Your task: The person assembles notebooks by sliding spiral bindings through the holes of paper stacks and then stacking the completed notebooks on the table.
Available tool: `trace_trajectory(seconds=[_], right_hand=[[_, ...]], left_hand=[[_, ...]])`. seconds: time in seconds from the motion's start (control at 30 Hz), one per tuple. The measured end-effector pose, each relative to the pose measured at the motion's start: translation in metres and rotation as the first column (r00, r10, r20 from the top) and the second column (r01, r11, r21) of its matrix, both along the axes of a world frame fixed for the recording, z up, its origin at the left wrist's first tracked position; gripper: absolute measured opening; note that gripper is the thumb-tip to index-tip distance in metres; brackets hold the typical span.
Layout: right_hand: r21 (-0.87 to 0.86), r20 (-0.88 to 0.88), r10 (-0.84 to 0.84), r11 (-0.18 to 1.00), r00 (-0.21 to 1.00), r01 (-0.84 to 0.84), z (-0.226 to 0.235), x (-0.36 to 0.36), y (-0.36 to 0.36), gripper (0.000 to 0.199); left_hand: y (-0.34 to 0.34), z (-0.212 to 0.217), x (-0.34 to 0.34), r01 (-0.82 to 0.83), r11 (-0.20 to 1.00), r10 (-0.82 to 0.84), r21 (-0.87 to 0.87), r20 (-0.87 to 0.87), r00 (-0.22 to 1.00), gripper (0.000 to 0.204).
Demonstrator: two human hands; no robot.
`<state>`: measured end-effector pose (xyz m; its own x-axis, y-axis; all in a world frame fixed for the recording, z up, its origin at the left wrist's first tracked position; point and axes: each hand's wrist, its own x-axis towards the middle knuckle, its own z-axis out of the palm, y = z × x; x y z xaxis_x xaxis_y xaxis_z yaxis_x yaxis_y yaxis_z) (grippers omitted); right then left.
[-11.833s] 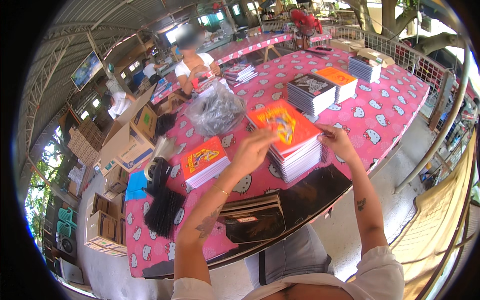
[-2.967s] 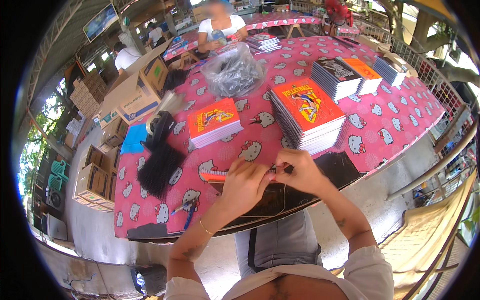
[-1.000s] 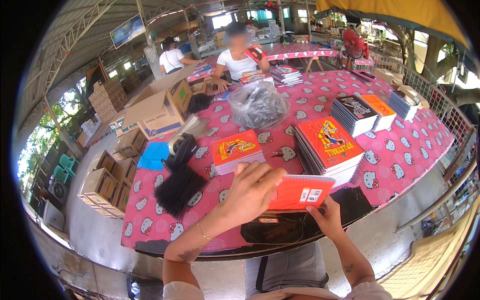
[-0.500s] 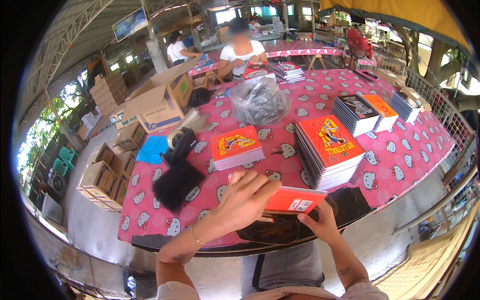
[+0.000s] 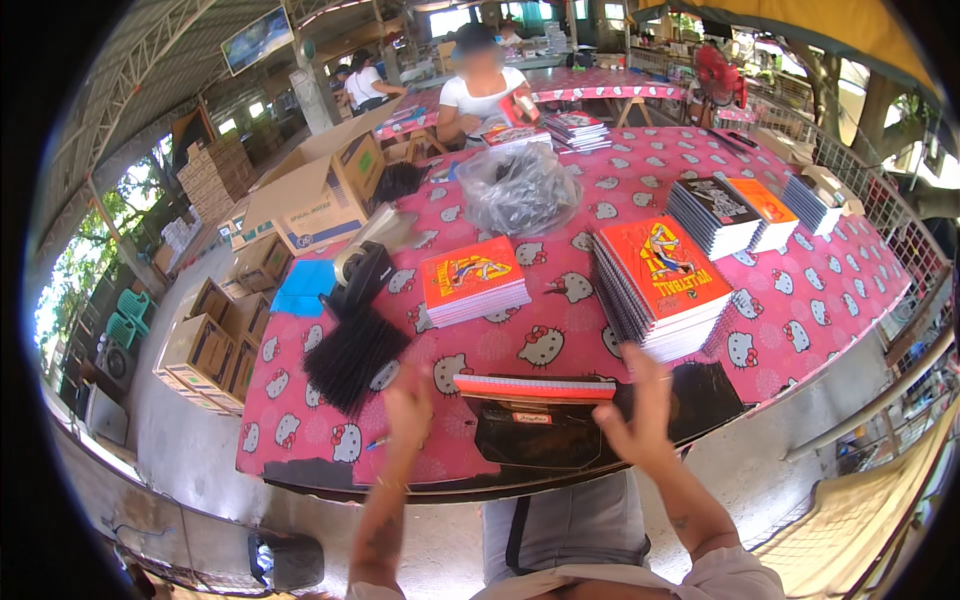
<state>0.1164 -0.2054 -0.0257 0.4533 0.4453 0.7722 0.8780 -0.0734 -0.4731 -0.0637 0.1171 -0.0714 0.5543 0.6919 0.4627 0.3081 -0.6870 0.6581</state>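
Note:
A red-covered notebook stands edge-on at the table's near edge, its pale edge facing up. Just in front of it is a black case-like object with a small label; whether it supports the notebook I cannot tell. My right hand is open at the notebook's right end, fingers stretched out and thumb close to it. My left hand, slightly blurred, is open and apart from the notebook's left end. Beyond are a low stack of orange-red notebooks and a taller stack of spiral notebooks.
To the left lie a bundle of thin black strands, a black tape dispenser and blue sheets. A clear plastic bag and an open carton are farther back. A co-worker handles notebooks across the table.
Both hands have let go of the red notebook, which was held tilted and now stands edge-on. My left hand has moved left and down. The co-worker has lifted a red notebook.

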Motion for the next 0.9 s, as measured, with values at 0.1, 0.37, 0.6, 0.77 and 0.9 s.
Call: trace_trajectory(seconds=[0.1,0.37,0.6,0.77,0.9], right_hand=[[0.045,0.239,-0.401,0.914,0.885,0.402,0.06,0.035,0.007,0.068],[-0.119,0.337,-0.389,0.886,0.857,0.449,0.018,0.103,0.021,0.035],[-0.1,0.342,-0.366,0.901,0.865,0.421,0.016,0.104,0.021,0.032],[-0.24,0.37,-0.349,0.859,0.861,0.452,0.05,0.096,0.032,0.048],[-0.485,0.336,-0.222,0.792,0.915,0.37,0.102,0.157,0.091,0.074]], left_hand=[[0.096,-0.029,-0.021,-0.071,0.785,0.257,0.616,-0.22,0.941,0.029],[0.086,-0.043,0.003,0.006,0.77,0.346,0.638,-0.426,0.836,0.018],[0.057,0.004,-0.003,-0.156,0.855,0.262,0.494,-0.153,0.953,0.018],[0.025,0.048,-0.017,-0.081,0.896,0.14,0.437,-0.105,0.985,0.03],[-0.005,0.062,-0.005,0.042,0.968,-0.069,0.249,0.098,0.993,0.04]])
